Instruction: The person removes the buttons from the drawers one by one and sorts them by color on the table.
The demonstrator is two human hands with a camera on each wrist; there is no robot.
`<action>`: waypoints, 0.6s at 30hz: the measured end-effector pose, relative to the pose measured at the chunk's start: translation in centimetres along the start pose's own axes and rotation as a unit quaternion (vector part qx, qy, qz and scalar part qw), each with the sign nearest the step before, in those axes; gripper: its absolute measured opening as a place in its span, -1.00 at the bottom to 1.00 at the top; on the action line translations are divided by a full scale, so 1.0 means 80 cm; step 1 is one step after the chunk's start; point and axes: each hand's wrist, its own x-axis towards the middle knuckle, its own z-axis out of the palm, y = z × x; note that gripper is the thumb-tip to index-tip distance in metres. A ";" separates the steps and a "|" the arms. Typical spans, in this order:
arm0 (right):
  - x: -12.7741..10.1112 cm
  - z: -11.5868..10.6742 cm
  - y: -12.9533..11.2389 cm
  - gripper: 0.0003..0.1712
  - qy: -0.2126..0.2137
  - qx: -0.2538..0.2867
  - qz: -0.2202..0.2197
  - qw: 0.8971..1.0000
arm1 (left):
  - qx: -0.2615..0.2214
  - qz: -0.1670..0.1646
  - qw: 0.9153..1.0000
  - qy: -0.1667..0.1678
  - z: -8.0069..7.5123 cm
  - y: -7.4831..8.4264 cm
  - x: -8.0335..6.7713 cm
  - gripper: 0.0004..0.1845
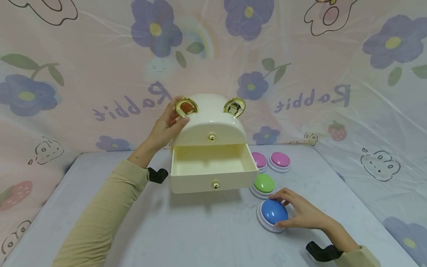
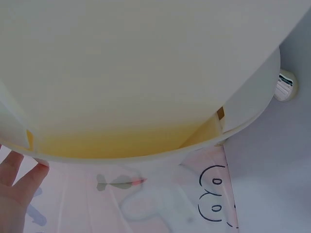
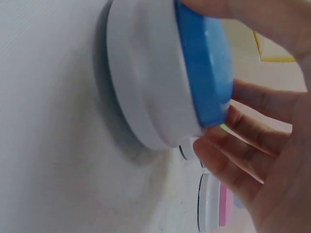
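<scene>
Cream plastic box: a small drawer cabinet (image 1: 208, 126) with a rounded top and two gold-rimmed ears is standing on the pale table (image 1: 186, 237), just under the fingers of the left hand.
Left hand: the left hand (image 1: 165, 128) is resting on the upper left side of the cabinet, its fingers curling over the rounded top and its thumb lying below the left gold ear (image 1: 186, 106). In the left wrist view the fingertips (image 2: 17, 187) are lying against the cream edge of the cabinet.
Drawer: the lower drawer (image 1: 213, 168) is standing pulled out toward the person, showing a bare cream inside, with a gold knob (image 1: 215, 184) on its front; it is sitting between the two hands.
Blue button: a blue dome button (image 1: 273, 213) on a white base is sitting on the table, directly under the fingers of the right hand.
Right hand: the right hand (image 1: 301, 213) is gripping the blue button from the side, with fingers curling over its far edge and the thumb pressing its near edge. The right wrist view is showing the fingers (image 3: 252, 133) wrapping the blue dome's rim.
Other buttons: a green button (image 1: 263, 184) is lying just beyond the right fingertips, beside the drawer's front corner; two pink buttons (image 1: 279, 160) are sitting farther back, well beyond those fingers.
Backdrop: a pink floral cloth (image 1: 300, 74) is hanging behind the table.
</scene>
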 end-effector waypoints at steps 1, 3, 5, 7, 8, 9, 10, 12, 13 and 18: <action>0.000 0.000 0.000 -0.28 0.000 -0.002 0.000 1.000 | -0.002 0.001 1.000 0.000 0.000 0.000 0.000 -0.28; 0.000 0.001 0.000 -0.28 0.001 -0.005 -0.002 1.000 | -0.004 0.002 1.000 -0.001 0.000 0.000 0.000 -0.27; 0.000 0.001 0.000 -0.28 0.001 -0.007 -0.002 1.000 | -0.004 0.002 1.000 -0.002 0.000 -0.001 0.000 -0.27; 0.000 0.001 -0.001 -0.28 0.003 -0.010 -0.001 1.000 | -0.004 0.002 1.000 -0.001 -0.001 -0.001 0.000 -0.28; 0.000 0.001 -0.002 -0.28 0.005 -0.013 0.001 1.000 | -0.002 0.003 1.000 -0.002 -0.001 -0.001 0.001 -0.28; 0.001 0.001 -0.002 -0.29 0.011 -0.017 0.003 1.000 | -0.001 0.003 1.000 -0.001 0.000 -0.002 0.001 -0.28; 0.002 0.000 -0.003 -0.30 0.019 -0.022 0.006 1.000 | 0.001 0.003 1.000 -0.001 0.000 -0.002 0.001 -0.28; 0.006 -0.001 -0.006 -0.34 0.044 -0.024 0.005 0.999 | 0.002 0.004 1.000 0.000 0.000 -0.003 0.001 -0.28; 0.009 -0.002 -0.007 -0.38 0.060 -0.023 0.003 0.998 | 0.003 0.004 1.000 0.000 -0.001 -0.003 0.001 -0.28; 0.021 -0.004 -0.018 -0.58 0.141 -0.001 -0.025 0.990 | 0.002 0.001 1.000 -0.003 0.000 -0.001 -0.001 -0.27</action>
